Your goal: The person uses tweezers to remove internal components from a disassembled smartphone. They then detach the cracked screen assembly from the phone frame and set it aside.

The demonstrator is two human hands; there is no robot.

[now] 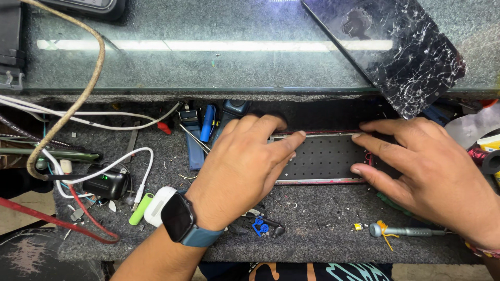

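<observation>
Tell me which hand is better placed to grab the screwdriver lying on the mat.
Right, probably. The screwdriver lies just below the right hand, near its wrist. The left hand rests flat at the perforated plate's far end.

head cam | looks steeply down | close over workbench [323, 229] | single view

The left hand [239, 166] and right hand [422, 166] are resting on either end of the flat perforated dark metal plate [325, 156] at frame centre; a cracked black glass phone panel [396, 47] is lying upper right, a slim grey metal screwdriver [409, 230] lower right.
</observation>
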